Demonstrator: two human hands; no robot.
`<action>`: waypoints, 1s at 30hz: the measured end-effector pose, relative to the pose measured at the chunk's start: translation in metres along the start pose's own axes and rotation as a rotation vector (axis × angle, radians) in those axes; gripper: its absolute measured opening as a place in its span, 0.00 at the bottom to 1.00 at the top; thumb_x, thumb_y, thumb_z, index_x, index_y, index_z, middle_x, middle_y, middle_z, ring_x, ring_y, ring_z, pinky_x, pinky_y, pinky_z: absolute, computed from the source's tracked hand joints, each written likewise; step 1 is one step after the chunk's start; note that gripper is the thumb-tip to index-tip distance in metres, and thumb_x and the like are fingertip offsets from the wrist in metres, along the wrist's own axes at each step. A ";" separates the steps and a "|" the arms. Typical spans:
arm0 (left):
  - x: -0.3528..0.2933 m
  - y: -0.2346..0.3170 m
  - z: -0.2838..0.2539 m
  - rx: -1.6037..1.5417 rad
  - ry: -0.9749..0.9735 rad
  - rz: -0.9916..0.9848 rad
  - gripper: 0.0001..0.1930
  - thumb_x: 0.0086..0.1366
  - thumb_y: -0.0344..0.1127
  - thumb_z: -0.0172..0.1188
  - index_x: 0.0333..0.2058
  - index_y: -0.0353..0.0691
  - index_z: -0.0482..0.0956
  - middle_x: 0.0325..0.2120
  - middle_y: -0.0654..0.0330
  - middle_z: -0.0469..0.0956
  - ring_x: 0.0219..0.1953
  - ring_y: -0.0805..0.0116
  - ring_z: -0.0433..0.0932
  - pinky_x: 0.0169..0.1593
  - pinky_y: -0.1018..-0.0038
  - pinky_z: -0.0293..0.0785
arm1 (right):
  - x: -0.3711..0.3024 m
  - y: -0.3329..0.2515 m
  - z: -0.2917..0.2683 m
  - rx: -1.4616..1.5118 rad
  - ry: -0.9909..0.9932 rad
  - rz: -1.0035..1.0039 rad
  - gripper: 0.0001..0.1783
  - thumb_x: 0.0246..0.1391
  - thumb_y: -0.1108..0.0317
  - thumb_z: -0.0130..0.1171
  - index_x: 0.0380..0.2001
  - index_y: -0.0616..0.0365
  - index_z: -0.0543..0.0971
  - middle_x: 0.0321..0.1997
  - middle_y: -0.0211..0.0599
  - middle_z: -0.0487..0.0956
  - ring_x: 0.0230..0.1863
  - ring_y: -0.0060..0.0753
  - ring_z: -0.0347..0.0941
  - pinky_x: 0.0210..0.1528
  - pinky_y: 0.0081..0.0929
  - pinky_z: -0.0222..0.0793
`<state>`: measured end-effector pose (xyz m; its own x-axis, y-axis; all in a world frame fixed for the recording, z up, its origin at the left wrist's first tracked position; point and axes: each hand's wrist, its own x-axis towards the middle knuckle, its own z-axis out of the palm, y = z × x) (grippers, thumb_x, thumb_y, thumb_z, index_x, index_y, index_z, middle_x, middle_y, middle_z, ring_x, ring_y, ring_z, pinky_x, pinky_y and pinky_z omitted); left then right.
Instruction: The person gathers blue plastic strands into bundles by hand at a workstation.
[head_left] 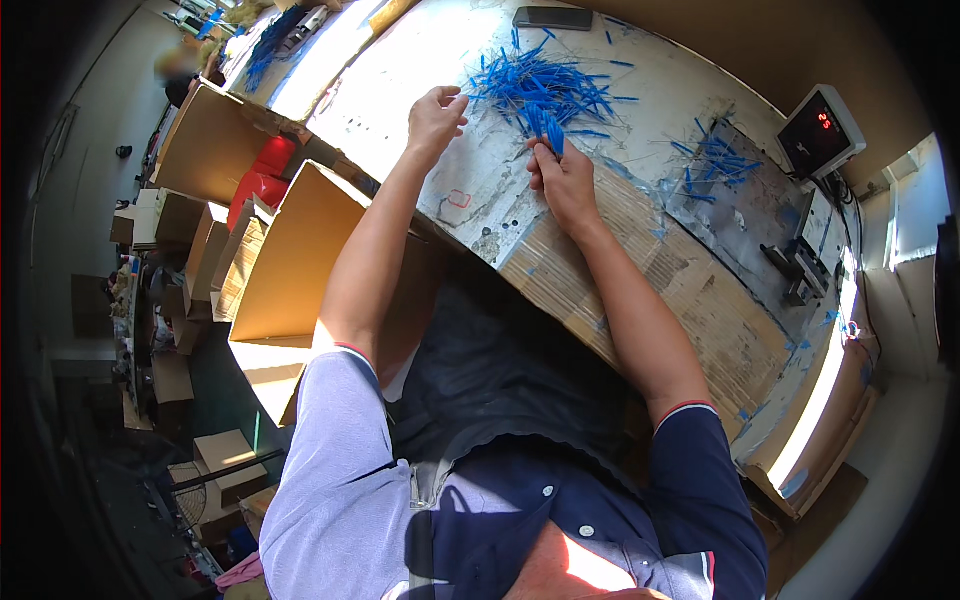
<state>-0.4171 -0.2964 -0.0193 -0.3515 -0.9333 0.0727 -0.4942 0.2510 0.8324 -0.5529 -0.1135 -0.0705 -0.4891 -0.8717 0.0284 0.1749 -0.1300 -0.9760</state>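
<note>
A loose pile of thin blue sticks [545,85], several with fine wire-like tails, lies on the worn white tabletop. My right hand [565,185] is closed around a bundle of blue sticks [545,122], held upright at the pile's near edge. Just left of the pile, my left hand [437,122] hovers with its fingers loosely bent and apart. No stick is plainly visible in it. A smaller scatter of blue sticks [722,163] rests on a grey metal plate [690,215] to the right.
A digital display [822,132] with red digits stands at the right. A dark phone [553,17] lies at the far edge. Flattened cardboard [650,290] covers the near tabletop. Open cardboard boxes [300,265] and a red object [262,180] stand left. Another person [178,75] is far left.
</note>
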 end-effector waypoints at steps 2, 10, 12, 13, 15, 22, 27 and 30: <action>0.005 -0.002 0.003 -0.027 0.006 -0.011 0.14 0.70 0.37 0.62 0.47 0.32 0.84 0.35 0.57 0.85 0.31 0.72 0.84 0.32 0.75 0.82 | 0.000 0.001 0.002 -0.009 -0.001 -0.022 0.11 0.70 0.65 0.54 0.44 0.60 0.81 0.27 0.28 0.79 0.24 0.16 0.73 0.27 0.19 0.70; -0.006 0.025 -0.060 0.224 0.282 0.410 0.10 0.71 0.39 0.62 0.43 0.41 0.86 0.35 0.61 0.87 0.32 0.71 0.85 0.36 0.74 0.80 | 0.000 -0.005 0.007 -0.004 0.079 -0.089 0.10 0.70 0.66 0.54 0.43 0.60 0.81 0.27 0.29 0.80 0.24 0.17 0.74 0.27 0.21 0.72; -0.017 0.034 -0.068 0.193 0.282 0.394 0.09 0.70 0.38 0.62 0.43 0.41 0.85 0.34 0.60 0.87 0.32 0.69 0.85 0.38 0.72 0.80 | -0.002 -0.006 0.007 0.017 0.180 -0.177 0.09 0.70 0.69 0.53 0.43 0.60 0.81 0.29 0.30 0.81 0.27 0.18 0.76 0.31 0.21 0.74; -0.024 0.039 -0.068 0.275 0.209 0.454 0.09 0.70 0.38 0.61 0.43 0.41 0.85 0.35 0.59 0.86 0.33 0.67 0.85 0.39 0.71 0.80 | 0.001 -0.003 0.007 0.026 0.214 -0.248 0.08 0.70 0.72 0.53 0.43 0.59 0.81 0.31 0.33 0.82 0.30 0.20 0.77 0.35 0.22 0.75; -0.042 0.050 -0.058 0.319 0.011 0.545 0.07 0.70 0.37 0.62 0.42 0.42 0.84 0.34 0.58 0.86 0.35 0.64 0.85 0.41 0.69 0.80 | 0.005 0.002 0.004 -0.080 0.255 -0.371 0.08 0.70 0.71 0.53 0.43 0.59 0.81 0.30 0.33 0.82 0.30 0.21 0.78 0.37 0.23 0.76; -0.064 0.048 0.008 0.159 -0.187 0.494 0.09 0.69 0.35 0.63 0.43 0.39 0.83 0.33 0.54 0.85 0.35 0.63 0.85 0.42 0.68 0.81 | -0.008 -0.008 0.007 -0.160 -0.013 -0.120 0.10 0.72 0.66 0.53 0.42 0.61 0.80 0.31 0.31 0.80 0.28 0.17 0.74 0.32 0.20 0.72; -0.008 0.022 0.006 0.154 0.086 0.308 0.12 0.68 0.39 0.64 0.45 0.41 0.85 0.35 0.57 0.87 0.35 0.63 0.86 0.43 0.68 0.81 | -0.001 -0.006 0.008 -0.011 0.121 -0.030 0.10 0.71 0.64 0.54 0.43 0.59 0.79 0.26 0.24 0.72 0.21 0.15 0.65 0.25 0.20 0.67; 0.023 0.028 0.012 0.401 0.140 0.438 0.15 0.66 0.44 0.65 0.46 0.43 0.86 0.37 0.57 0.87 0.38 0.61 0.86 0.46 0.62 0.80 | 0.001 -0.006 0.004 -0.102 0.101 -0.047 0.10 0.71 0.64 0.54 0.45 0.59 0.78 0.27 0.23 0.70 0.21 0.14 0.64 0.23 0.18 0.67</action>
<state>-0.4491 -0.3077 -0.0007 -0.4950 -0.7398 0.4557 -0.5977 0.6706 0.4394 -0.5509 -0.1155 -0.0633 -0.5790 -0.8133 0.0581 0.0643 -0.1167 -0.9911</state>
